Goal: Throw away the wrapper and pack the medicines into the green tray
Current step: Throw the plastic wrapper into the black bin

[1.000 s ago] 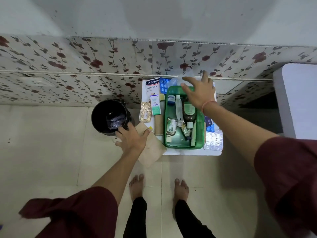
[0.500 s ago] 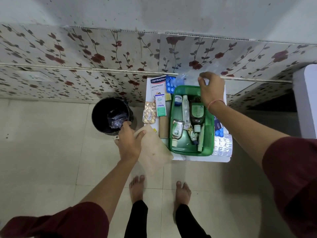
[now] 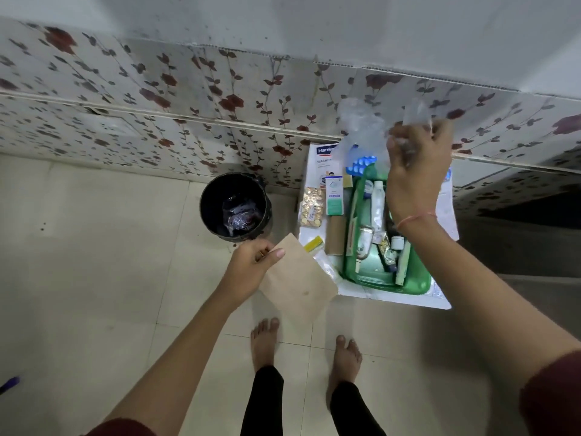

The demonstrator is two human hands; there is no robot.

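My right hand (image 3: 415,171) is raised above the far end of the green tray (image 3: 418,286), shut on a clear plastic wrapper (image 3: 361,124) that hangs blurred in front of the tiled wall. The tray holds several bottles, tubes and strips. My left hand (image 3: 251,265) pinches a brown paper envelope (image 3: 298,287) by its corner, just in front of the black bin (image 3: 235,206). Beside the tray lie a yellow pill strip (image 3: 311,207), a green-and-white box (image 3: 334,199), a blue blister pack (image 3: 361,163) and a white plaster box (image 3: 323,162).
The tray sits on a low white surface (image 3: 393,298) against the floral tiled wall. The bin stands on the floor to its left with crumpled wrappers inside. My bare feet (image 3: 264,341) are on the floor tiles in front.
My right hand closed on the clear wrapper behind the tray and lifted it up. My left hand has raised the brown envelope slightly near the bin.
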